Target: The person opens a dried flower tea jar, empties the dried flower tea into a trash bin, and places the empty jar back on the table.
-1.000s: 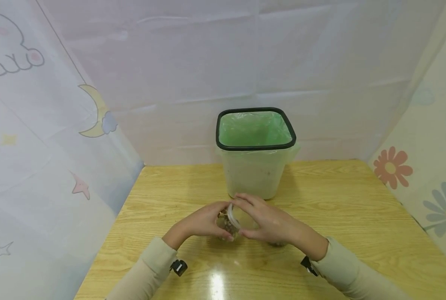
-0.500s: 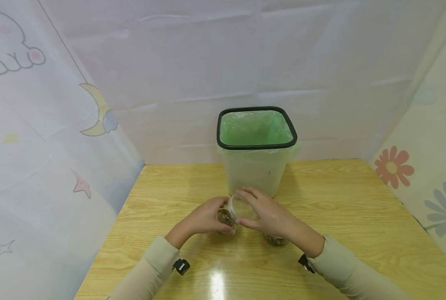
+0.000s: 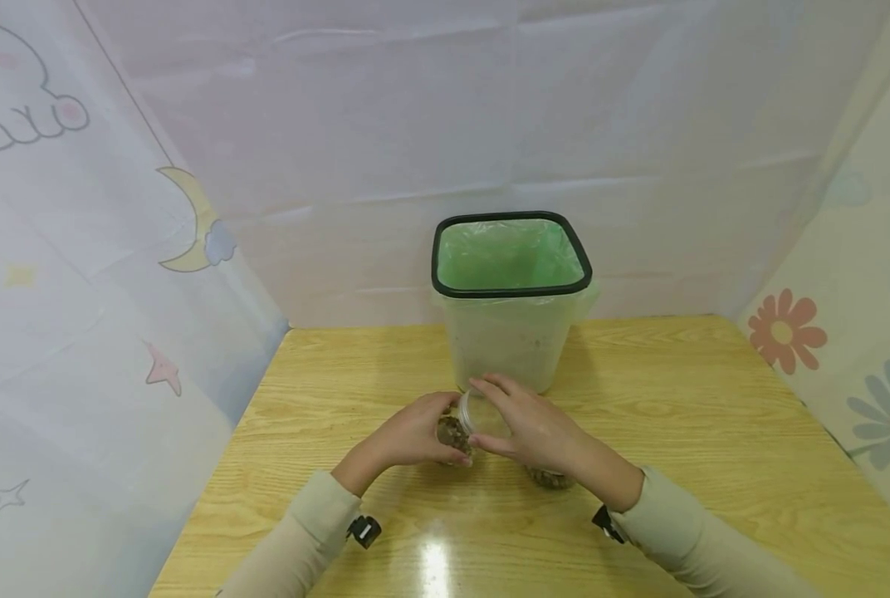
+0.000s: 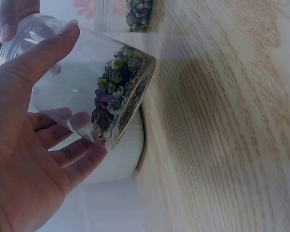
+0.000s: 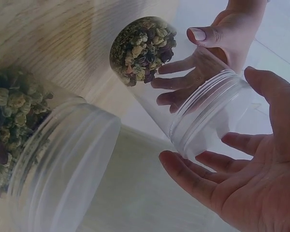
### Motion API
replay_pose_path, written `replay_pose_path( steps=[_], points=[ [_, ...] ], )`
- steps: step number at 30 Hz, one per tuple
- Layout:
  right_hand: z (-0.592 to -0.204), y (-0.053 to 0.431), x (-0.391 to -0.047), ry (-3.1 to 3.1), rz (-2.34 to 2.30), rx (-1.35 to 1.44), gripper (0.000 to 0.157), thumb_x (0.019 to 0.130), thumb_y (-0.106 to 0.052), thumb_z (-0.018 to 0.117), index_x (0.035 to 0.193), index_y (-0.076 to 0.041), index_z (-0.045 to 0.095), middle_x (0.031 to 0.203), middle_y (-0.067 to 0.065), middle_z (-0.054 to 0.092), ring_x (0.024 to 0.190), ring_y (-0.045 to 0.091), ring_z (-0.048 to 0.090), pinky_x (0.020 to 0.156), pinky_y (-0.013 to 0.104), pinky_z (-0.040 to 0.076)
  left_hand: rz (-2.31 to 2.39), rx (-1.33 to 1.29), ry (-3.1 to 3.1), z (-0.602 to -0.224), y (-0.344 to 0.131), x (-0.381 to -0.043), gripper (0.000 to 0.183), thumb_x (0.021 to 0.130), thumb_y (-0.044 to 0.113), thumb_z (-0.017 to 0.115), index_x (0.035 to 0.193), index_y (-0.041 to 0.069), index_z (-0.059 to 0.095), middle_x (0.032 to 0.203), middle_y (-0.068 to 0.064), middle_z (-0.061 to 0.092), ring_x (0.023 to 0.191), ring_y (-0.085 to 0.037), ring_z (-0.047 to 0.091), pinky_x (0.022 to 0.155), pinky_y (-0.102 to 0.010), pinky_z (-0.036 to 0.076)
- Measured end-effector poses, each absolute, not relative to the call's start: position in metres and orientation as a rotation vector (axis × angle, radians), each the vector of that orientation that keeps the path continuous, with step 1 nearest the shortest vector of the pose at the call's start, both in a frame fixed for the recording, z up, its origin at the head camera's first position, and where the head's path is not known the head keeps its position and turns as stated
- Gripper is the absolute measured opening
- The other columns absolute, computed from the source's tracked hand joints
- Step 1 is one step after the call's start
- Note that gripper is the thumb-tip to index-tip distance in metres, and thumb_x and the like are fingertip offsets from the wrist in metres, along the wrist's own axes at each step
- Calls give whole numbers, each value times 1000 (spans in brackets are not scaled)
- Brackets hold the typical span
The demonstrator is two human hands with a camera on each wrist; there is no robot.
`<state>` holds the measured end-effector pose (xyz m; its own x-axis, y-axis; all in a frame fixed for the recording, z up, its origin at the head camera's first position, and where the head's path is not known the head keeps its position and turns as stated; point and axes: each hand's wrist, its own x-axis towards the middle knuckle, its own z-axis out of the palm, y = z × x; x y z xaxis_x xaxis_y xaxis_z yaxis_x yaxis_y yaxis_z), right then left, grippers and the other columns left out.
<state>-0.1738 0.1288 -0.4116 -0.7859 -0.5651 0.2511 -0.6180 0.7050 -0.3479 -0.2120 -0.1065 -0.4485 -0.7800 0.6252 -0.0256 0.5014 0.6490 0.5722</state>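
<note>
between pale printed sheets (image 3: 94, 349), over a wood-grain table (image 3: 684, 432), both hands (image 3: 415, 433) (image 3: 538, 428) grip a tilted clear jar (image 4: 77, 87).

The jar (image 4: 82, 77) is colourless, the liner (image 3: 508, 262) green, the tabletop (image 3: 684, 423) wood-grained yellow.

- The clear, ribbed-necked jar (image 4: 84, 79) you hold in your left hand (image 3: 411, 433) lies tilted, its neck towards 2 o'clock in the head view; dried flower buds (image 5: 145, 50) heap at its base.
- Your right hand (image 3: 532, 425) grips its clear top end (image 3: 487, 417).
- At 4 o'clock from it, your second jar (image 3: 550, 479), similarly filled, stands upright under a frosted lid (image 5: 89, 164).
</note>
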Motion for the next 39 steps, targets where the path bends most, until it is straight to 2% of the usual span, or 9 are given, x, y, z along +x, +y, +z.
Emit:
replay_pose_path(
  steps=[8,14,24,31,39],
  points=[
    [-411,128,-173,-2810,656,1003,77,92,-44,75,155,-13,42,151,16,47,130,36,54,99,53,52,835,955,2603,-449,-109,-212,92,76,51,87,148,10,47,140,2,57,131,-23,54,108,-44,46],
    [-410,131,-170,-2751,622,1103,77,92,-41,75,155,-13,42,150,15,47,130,34,54,97,51,53,848,965,2573,-447,-112,-211,94,76,51,87,149,11,46,138,4,57,128,-21,54,106,-42,48],
    [-404,135,-169,-2716,587,1278,73,92,-36,75,155,-19,42,157,9,40,137,27,48,101,45,52,895,1070,2489,-450,-117,-211,98,77,53,85,156,24,35,145,-3,55,126,-13,54,106,-39,47],
    [-402,136,-167,-2705,625,1402,75,93,-36,74,157,-22,38,159,4,36,142,24,41,104,45,50,871,1089,2440,-449,-121,-209,93,79,54,84,154,26,37,143,-1,56,125,-11,54,104,-37,48],
    [-403,137,-166,-2605,625,1548,75,91,-28,78,155,-18,41,159,3,35,142,23,41,106,45,49,853,1114,2389,-449,-123,-207,91,78,53,84,153,25,39,143,3,55,128,-9,52,107,-35,47]
  ],
)
